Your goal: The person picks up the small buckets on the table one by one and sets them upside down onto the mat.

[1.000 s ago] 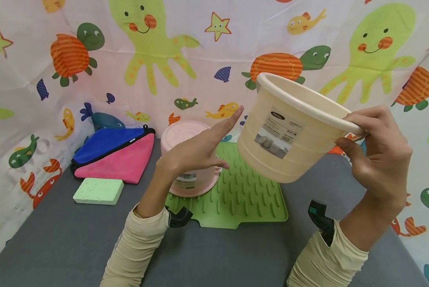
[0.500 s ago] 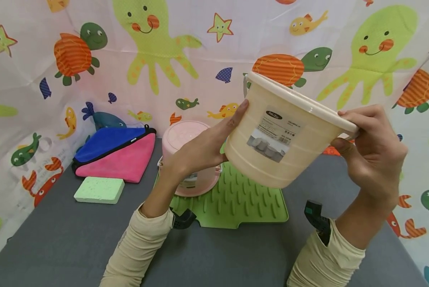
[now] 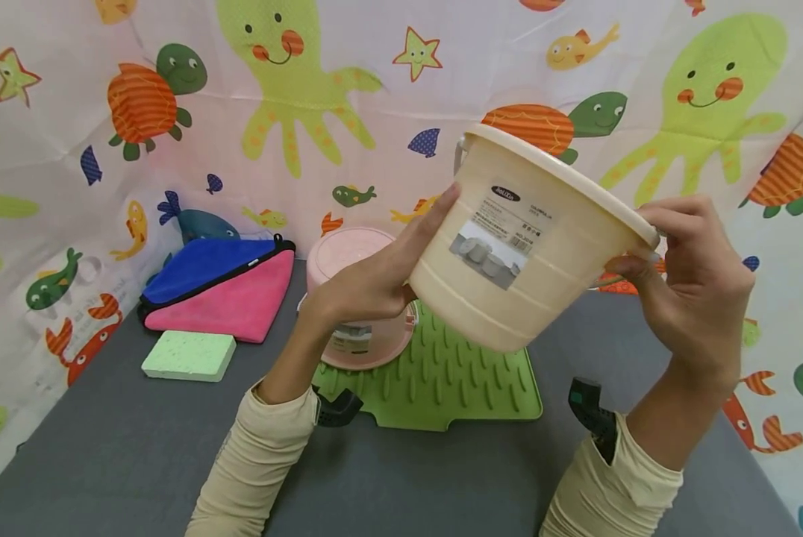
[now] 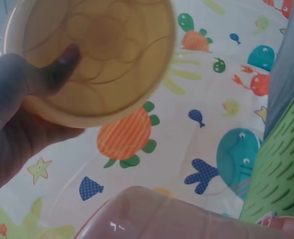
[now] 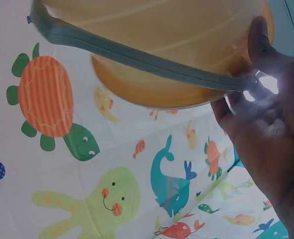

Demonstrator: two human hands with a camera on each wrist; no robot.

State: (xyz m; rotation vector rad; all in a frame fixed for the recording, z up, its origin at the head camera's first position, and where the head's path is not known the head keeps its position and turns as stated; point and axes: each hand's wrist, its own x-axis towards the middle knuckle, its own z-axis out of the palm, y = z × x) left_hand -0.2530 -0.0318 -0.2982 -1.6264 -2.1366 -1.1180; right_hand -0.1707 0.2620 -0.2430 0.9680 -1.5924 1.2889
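Note:
A cream plastic bucket [image 3: 509,239] is held tilted in the air, its label facing me and its rim toward the upper right. My right hand [image 3: 697,283] pinches the rim at the right side, thumb outside; in the right wrist view the bucket's handle [image 5: 137,58] hangs across its wall. My left hand [image 3: 381,276] holds the lower left side, and in the left wrist view its thumb lies on the bucket's base [image 4: 112,55]. Behind the left hand, a pink bucket [image 3: 348,246] stands upside down on a green ridged mat [image 3: 469,373].
A pale green sponge [image 3: 189,356] lies on the grey table [image 3: 139,455] at the left. Behind it is a folded blue and pink cloth [image 3: 220,291] with black edging. A curtain [image 3: 354,45] printed with sea animals hangs at the back and sides.
My left hand has come up against the cream bucket and taken hold of its lower side. The bucket and my right hand have shifted left, and its label has turned more toward me.

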